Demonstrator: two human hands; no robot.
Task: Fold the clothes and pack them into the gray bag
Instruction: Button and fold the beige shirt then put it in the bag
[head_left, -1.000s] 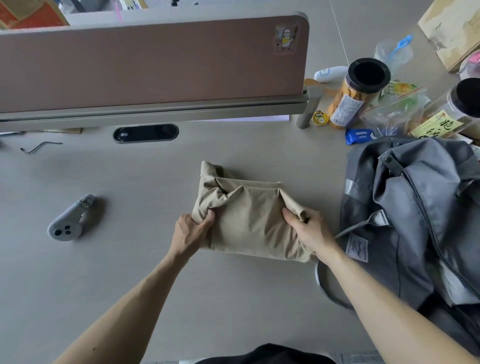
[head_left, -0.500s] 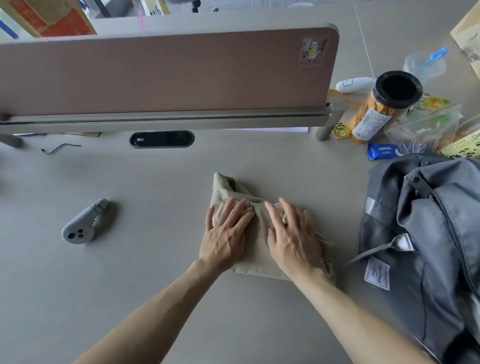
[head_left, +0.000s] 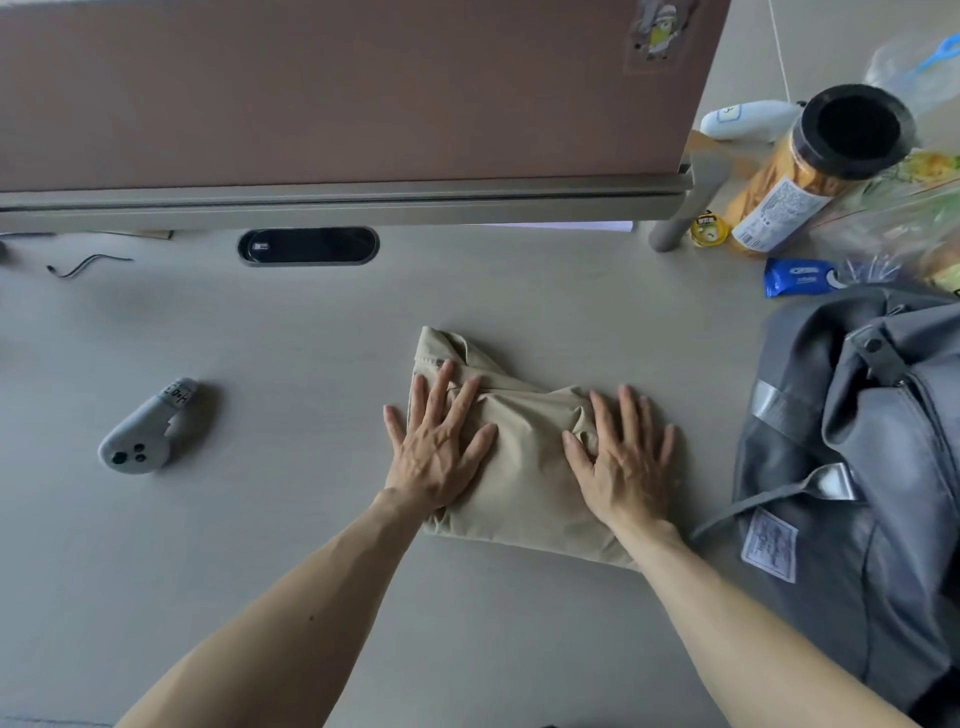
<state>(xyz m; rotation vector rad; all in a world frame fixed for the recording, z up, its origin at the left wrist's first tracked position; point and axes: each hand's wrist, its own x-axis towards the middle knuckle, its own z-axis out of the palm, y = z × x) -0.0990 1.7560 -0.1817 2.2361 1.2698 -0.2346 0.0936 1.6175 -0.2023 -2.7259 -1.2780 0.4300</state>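
Bare desk (head_left: 260, 571) stretches left of the cloth (head_left: 524, 467) to a controller (head_left: 143, 441); the bag (head_left: 857, 467) lies just right of it. Left hand (head_left: 439, 452) and right hand (head_left: 623, 467) press flat on the folded cloth, fingers spread.

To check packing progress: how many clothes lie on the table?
1: the beige folded garment, pressed under the left hand and right hand, beside the gray bag, which may hide more.
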